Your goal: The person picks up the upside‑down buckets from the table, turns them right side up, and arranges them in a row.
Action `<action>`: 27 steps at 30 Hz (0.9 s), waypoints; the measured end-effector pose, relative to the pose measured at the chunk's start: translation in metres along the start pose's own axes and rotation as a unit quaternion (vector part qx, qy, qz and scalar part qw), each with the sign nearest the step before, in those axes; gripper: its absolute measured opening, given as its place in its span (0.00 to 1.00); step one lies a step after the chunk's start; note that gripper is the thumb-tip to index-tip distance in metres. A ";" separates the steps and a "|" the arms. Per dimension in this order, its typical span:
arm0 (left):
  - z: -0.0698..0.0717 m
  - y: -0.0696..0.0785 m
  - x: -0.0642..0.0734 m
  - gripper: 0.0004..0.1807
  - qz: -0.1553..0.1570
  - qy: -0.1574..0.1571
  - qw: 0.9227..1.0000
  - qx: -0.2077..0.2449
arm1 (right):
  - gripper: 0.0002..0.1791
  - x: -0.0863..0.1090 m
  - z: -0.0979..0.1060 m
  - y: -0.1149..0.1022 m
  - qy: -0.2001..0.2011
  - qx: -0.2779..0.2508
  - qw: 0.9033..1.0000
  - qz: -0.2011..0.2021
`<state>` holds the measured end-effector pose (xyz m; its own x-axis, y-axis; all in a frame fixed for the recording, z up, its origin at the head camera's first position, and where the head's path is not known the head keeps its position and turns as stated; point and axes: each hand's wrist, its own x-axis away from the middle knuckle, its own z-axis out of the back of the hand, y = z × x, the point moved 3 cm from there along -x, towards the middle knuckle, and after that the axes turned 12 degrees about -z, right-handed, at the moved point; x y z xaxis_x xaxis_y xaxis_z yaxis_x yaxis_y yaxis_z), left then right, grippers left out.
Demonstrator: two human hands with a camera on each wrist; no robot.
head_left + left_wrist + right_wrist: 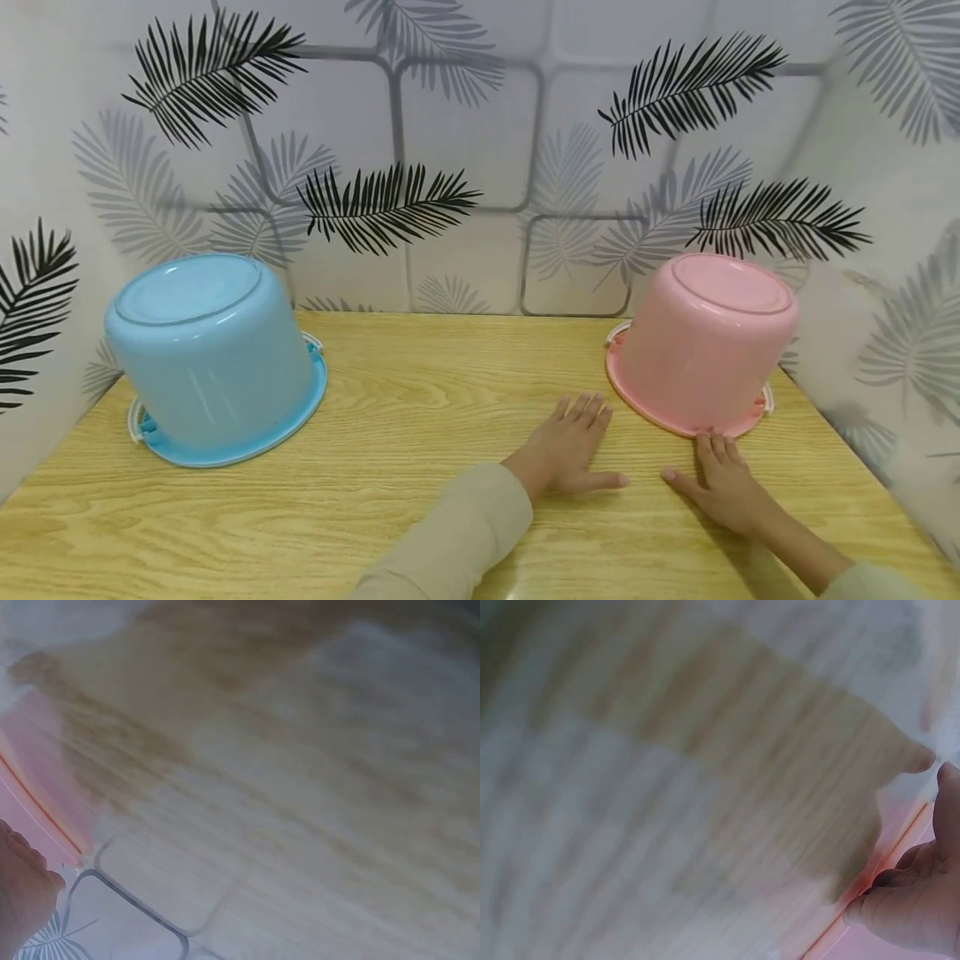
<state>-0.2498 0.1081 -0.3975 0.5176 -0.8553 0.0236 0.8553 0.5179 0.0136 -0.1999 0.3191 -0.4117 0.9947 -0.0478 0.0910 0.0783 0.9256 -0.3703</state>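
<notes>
A pink bucket (705,350) stands upside down on the right of the wood-grain table, its rim on the tabletop and white handle ends at its sides. My right hand (731,492) reaches to its near rim, fingertips right at the edge and thumb spread to the left; the right wrist view shows the same hand (911,900) beside the pink rim. My left hand (570,450), fingers extended and thumb pointing right, is low over the table just left of that bucket. Only part of the left hand (26,889) shows in the left wrist view.
An upside-down light-blue bucket (213,358) stands on the left of the table (420,392), its white handle at the rim. Behind rises a wall (465,150) with a leaf pattern, and similar walls close off both sides.
</notes>
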 end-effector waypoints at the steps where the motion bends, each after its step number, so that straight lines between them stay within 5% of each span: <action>1: 0.000 0.000 -0.001 0.49 0.000 0.000 1.000 -0.003 | 0.51 0.001 0.000 -0.001 0.003 0.001 1.000 0.002; 9: 0.004 0.004 -0.006 0.49 -0.017 0.014 1.000 -0.018 | 0.50 0.008 -0.001 -0.006 0.010 0.001 1.000 0.015; 27: -0.001 0.007 -0.008 0.49 0.006 -0.031 0.999 -0.004 | 0.49 0.017 -0.004 -0.014 0.009 0.006 1.000 0.013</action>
<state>-0.2484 0.1186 -0.3981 0.5250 -0.8467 0.0861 0.8497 0.5273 0.0045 -0.1838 0.3039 -0.4083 0.9974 -0.0311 0.0648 0.0525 0.9309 -0.3614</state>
